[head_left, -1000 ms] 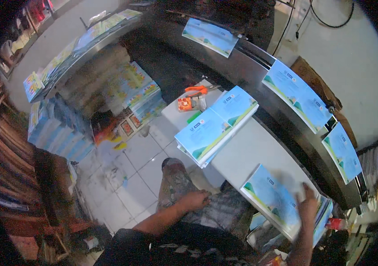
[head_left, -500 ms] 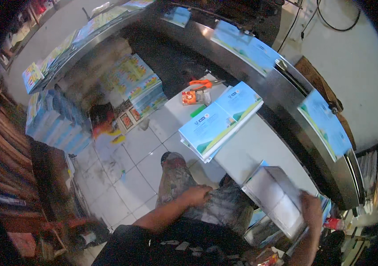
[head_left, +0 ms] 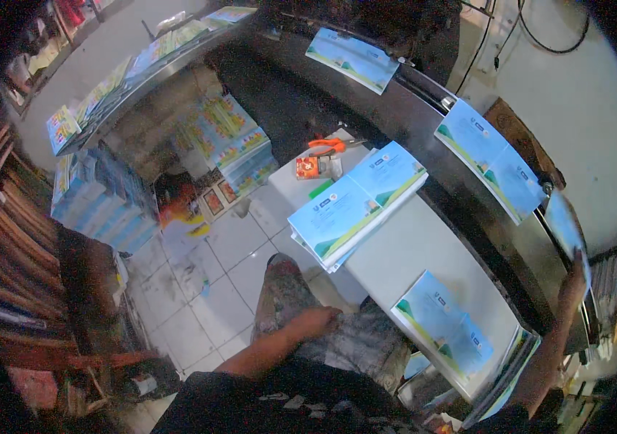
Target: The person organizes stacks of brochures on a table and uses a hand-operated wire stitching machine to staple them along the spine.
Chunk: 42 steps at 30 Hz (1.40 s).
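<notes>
A: What's biggest here?

B: The metal rail (head_left: 418,103), curving past the far side of the white surface (head_left: 438,242). Blue printed sheets (head_left: 352,61) lie spaced along it.

A: And on the surface?

B: A stack (head_left: 355,204) at the middle, then a flat sheet (head_left: 444,325) nearer the person, apart from it.

A: Where's the sheet being handled?

B: The raised sheet (head_left: 566,223) is tilted at the rail's right end, blurred; I can't tell whether it touches the metal.

A: The hands?

B: The right hand (head_left: 575,281) looks pinched on its lower end. The left hand (head_left: 318,321) rests on the lap; I can't tell whether it holds anything.

A: How should that sheet be handled?

B: I'd pinch lightly near the edge to avoid creasing, square its long side to the rail, and keep fingertips clear of the slot.

A: Smallest things?

B: Orange-handled pliers (head_left: 328,147), then an orange box (head_left: 308,168), beyond the stack.
</notes>
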Motion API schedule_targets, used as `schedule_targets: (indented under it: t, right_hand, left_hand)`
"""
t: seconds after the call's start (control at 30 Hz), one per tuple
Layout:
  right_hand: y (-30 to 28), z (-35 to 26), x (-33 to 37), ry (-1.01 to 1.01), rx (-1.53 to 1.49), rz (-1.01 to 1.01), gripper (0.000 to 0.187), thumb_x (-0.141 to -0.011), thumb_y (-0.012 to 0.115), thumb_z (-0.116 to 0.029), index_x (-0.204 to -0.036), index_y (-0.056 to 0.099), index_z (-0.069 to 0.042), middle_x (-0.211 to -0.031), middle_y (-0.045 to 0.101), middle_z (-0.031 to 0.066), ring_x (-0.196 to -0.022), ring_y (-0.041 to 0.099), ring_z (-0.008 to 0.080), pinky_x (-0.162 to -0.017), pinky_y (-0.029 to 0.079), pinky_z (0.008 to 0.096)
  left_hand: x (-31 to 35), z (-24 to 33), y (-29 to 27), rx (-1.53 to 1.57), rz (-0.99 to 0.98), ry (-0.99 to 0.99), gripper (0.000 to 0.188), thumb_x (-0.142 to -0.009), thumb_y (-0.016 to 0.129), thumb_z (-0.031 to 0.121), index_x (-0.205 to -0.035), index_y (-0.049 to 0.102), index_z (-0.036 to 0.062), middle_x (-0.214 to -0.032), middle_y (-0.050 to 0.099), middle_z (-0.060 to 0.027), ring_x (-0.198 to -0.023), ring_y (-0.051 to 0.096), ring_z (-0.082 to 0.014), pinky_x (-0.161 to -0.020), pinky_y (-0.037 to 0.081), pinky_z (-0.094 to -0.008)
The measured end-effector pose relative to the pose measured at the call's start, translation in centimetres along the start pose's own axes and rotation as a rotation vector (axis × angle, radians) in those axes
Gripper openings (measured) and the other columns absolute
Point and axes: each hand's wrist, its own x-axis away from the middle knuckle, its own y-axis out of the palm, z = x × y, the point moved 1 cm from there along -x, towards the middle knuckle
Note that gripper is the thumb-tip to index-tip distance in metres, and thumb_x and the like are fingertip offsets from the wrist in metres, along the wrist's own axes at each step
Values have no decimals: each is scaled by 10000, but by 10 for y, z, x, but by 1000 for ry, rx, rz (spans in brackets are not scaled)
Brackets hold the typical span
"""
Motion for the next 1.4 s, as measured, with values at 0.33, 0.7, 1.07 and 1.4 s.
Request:
schedule_targets:
  t: [0.33, 0.7, 1.07, 1.4]
  right_hand:
    - [31, -86, 132, 150, 31, -413, 363, -861, 609, -194, -1182, 598, -25, -1217, 590, 202, -1102, 570, 367, -922, 451, 432]
    - [-21, -250, 223, -140, -76, -843, 675, -731, 778, -265, -1296, 496, -26, -1394, 452, 199, -1271, 459, 356, -1051, 393, 430]
    - [-52, -136, 105, 69, 70, -560, 263, -887, 528, -194, -1027, 656, -11, -827, 650, 233, -780, 642, 321, -712, 493, 423]
    - [-29, 4, -32, -22, -232, 179, 427, -922, 442, -47, -1346, 493, -55, -1356, 514, 135, -1220, 472, 249, -1015, 374, 348]
  left_hand:
    - [4, 2, 2, -18, -4, 64, 412, -881, 544, 294, -1233, 536, 78, -1170, 586, -217, -1040, 578, -422, -893, 474, -489]
    - [9, 22, -14, 63, -20, 22, 398, -867, 539, 259, -1221, 545, 78, -1159, 589, -204, -1071, 569, -391, -914, 465, -481]
    - [2, 13, -10, 46, 10, 31, 399, -877, 545, 244, -1245, 540, 92, -1160, 604, -215, -1040, 592, -401, -896, 479, -490]
    - [-5, -1, 2, -26, 1, 16, 429, -880, 547, 287, -1249, 545, 67, -1150, 613, -215, -1024, 605, -395, -889, 493, -479]
